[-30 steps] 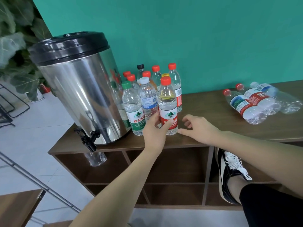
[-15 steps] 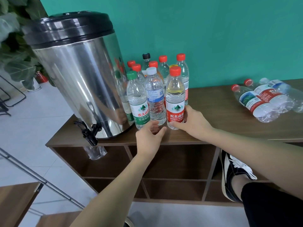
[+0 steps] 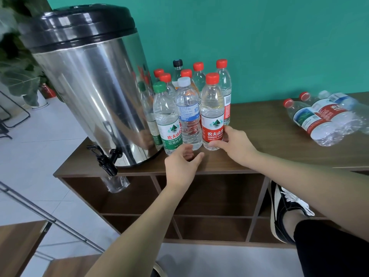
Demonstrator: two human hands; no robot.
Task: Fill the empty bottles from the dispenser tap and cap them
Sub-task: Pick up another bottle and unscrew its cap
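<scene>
Fingers (image 3: pixel 216 144) of the right hand (image 3: pixel 237 145) wrap the red-label bottle (image 3: pixel 212 112), left hand (image 3: pixel 182 166) loose and empty, three empties (image 3: pixel 323 118) lying unfilled.

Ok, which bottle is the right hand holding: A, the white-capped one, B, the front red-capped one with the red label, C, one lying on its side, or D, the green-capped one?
B: the right hand grips the base of the upright red-label bottle.
</scene>
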